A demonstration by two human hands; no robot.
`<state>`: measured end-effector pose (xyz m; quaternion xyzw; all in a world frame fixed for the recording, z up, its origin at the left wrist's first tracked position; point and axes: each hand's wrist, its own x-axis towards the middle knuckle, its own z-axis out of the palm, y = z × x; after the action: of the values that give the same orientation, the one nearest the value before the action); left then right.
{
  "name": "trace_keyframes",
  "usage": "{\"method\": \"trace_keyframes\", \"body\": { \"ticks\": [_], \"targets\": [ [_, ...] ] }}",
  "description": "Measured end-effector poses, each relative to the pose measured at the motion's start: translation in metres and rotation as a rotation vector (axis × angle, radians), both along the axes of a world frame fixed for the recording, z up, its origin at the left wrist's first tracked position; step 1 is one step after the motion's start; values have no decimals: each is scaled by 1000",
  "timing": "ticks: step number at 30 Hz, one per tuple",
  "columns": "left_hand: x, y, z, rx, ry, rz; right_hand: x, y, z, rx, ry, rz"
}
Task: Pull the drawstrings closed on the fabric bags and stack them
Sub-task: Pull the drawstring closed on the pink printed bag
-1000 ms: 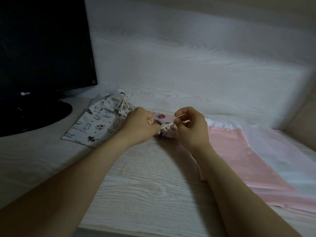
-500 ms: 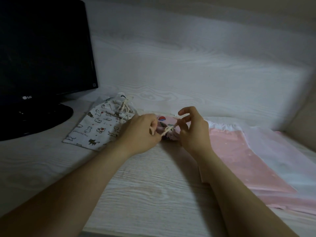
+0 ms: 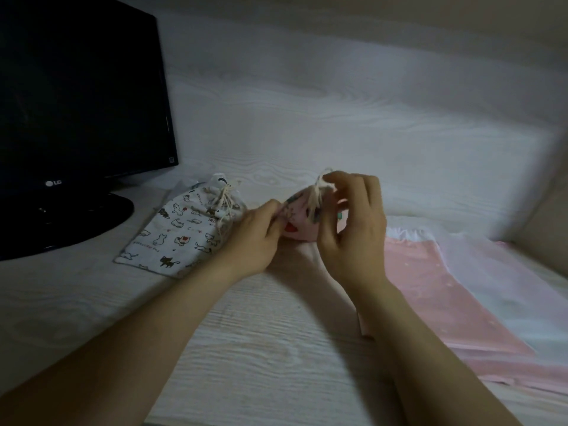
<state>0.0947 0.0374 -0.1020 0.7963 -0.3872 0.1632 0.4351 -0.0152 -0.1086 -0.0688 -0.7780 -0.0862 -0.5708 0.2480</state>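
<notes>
Your desk (image 3: 246,348) carries everything, with the dark monitor (image 3: 76,103) on its stand at your far left, out of the working area. On your right lies a flat pink bag (image 3: 445,296) with a sheer white layer over its far part, spread out; whether its mouth is drawn I can't tell. The cat-print bag (image 3: 181,235) lies flat just left of your hands, neck gathered and cords knotted, so it looks done and likely serves as the base of the stack. The small pink bag (image 3: 299,222) is lifted just off the desk between both hands, neck up, probably so the cord can be pulled freely. Your left hand (image 3: 255,241) has its fingers curled, pinching the bag's left side to steady it. Your right hand (image 3: 353,232) pinches the pale cord (image 3: 316,192) at the bunched neck with thumb and forefinger, the other fingers loosely curved behind. The neck looks cinched; stacking isn't done yet.
</notes>
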Motion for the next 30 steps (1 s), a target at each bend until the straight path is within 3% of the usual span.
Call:
{"method": "trace_keyframes", "body": {
  "ticks": [3,7,10,13,16,18,21,23,26,30],
  "targets": [
    [-13,1,12,-151,96,-144,2,0,-2,180,164,-40],
    [-27,1,27,-278,198,-232,8,-5,-4,670,511,70],
    [-26,1,33,-326,275,-228,10,-7,-2,852,445,188],
    [-25,5,41,-429,417,-187,9,1,-1,789,288,270],
    [-23,12,54,-555,547,-93,10,14,-6,785,282,353],
    [-26,20,60,-509,441,63,14,22,-11,661,271,315],
    [-23,33,56,-297,73,386,26,32,-20,441,285,225],
    [-25,38,56,-164,-66,567,34,42,-25,365,362,208],
    [-26,42,59,-10,-157,734,42,52,-30,210,477,212],
    [-10,52,56,122,-106,897,46,56,-35,48,647,326]
  ]
}}
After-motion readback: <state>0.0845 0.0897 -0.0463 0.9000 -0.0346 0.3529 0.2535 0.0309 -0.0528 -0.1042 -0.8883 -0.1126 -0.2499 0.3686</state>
